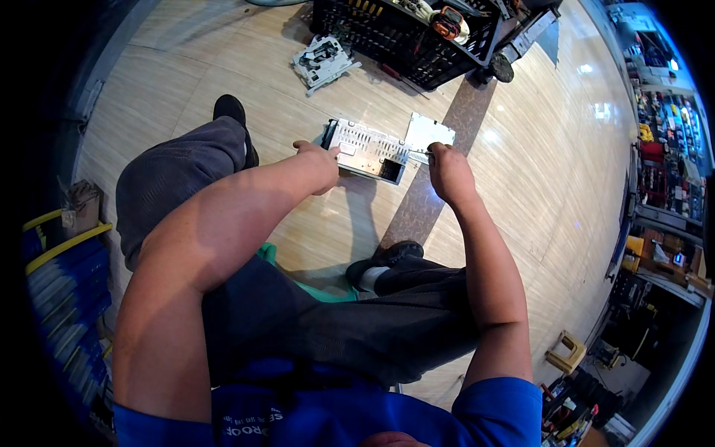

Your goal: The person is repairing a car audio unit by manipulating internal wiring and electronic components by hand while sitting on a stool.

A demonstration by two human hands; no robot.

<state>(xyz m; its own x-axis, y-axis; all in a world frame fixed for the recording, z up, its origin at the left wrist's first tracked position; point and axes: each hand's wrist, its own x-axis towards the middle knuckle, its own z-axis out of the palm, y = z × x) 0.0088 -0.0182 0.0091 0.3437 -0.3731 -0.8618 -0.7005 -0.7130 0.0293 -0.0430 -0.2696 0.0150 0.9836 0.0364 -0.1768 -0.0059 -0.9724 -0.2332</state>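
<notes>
A silvery, box-shaped electronic unit [370, 151], looking like a car stereo, has slots in its top and a dark opening at one corner. My left hand [318, 165] grips its left end, with the thumb against the near side. Just right of the box is a flat metal plate [430, 131] with a comb-like lower edge. My right hand [451, 173] pinches that plate at its near edge; the fingertips partly cover the spot, so anything small between them is hidden.
Ahead, a black plastic crate [387, 37] holds cables and tools. A metal mechanism part [322, 63] lies on the tiled floor left of it, a screwdriver [401, 77] in front. Blue bins [71, 298] stand left, loaded shelves [663, 141] right. Under me is a green stool [324, 292].
</notes>
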